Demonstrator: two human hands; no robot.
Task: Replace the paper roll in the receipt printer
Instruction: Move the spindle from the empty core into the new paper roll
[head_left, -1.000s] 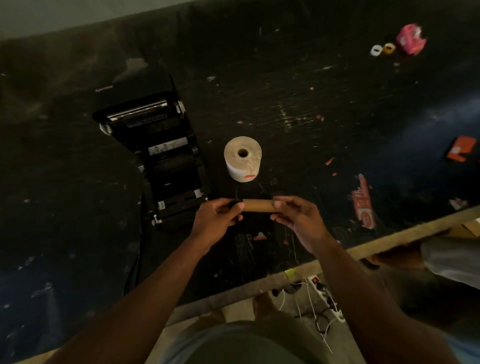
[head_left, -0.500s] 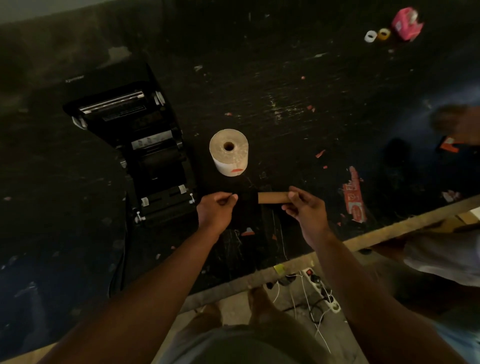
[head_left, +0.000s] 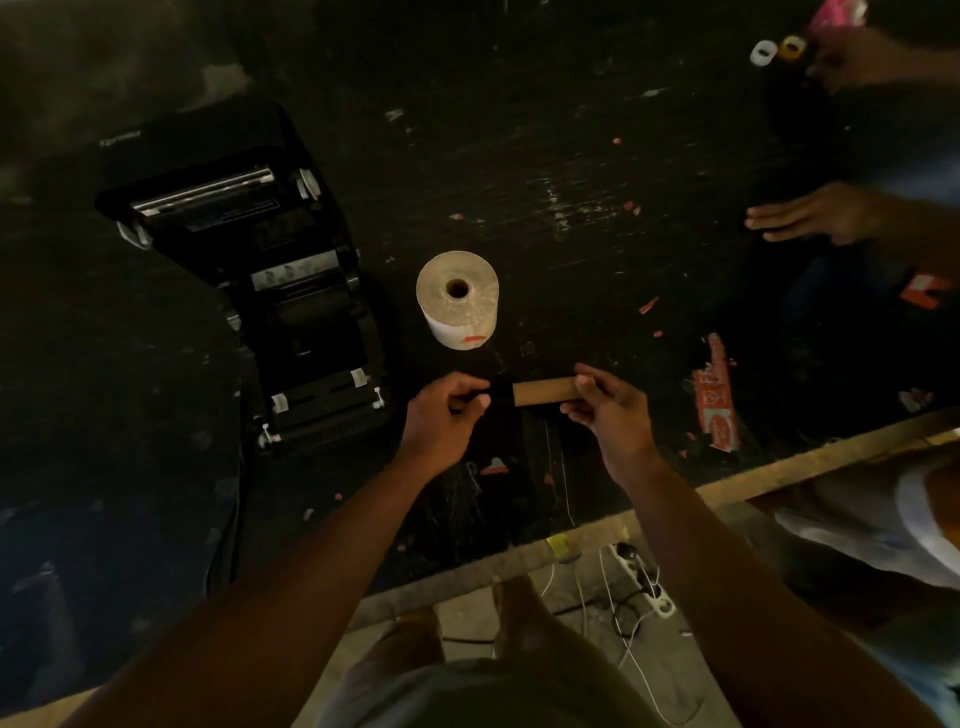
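Note:
The black receipt printer (head_left: 291, 322) lies on the dark table at the left, its lid swung open and its paper bay showing no roll. A full white paper roll (head_left: 457, 296) stands on end just right of it. In front of the roll, my right hand (head_left: 608, 410) pinches the right end of a bare brown cardboard core (head_left: 545, 391), held level above the table. My left hand (head_left: 441, 415) grips a short black spindle piece (head_left: 501, 395) that meets the core's left end. How far it sits inside the core is hidden.
Another person's hand (head_left: 810, 215) rests on the table at the right. Two small tape rolls (head_left: 763, 52) and a pink object (head_left: 836, 13) lie far right. A red label scrap (head_left: 717, 395) sits near the table's wooden front edge (head_left: 779, 462). A power strip (head_left: 644, 582) lies on the floor.
Half a second ago my left hand was apart from the core; now it is back at the core's left end with the black piece. Another person's hand has come in at the right.

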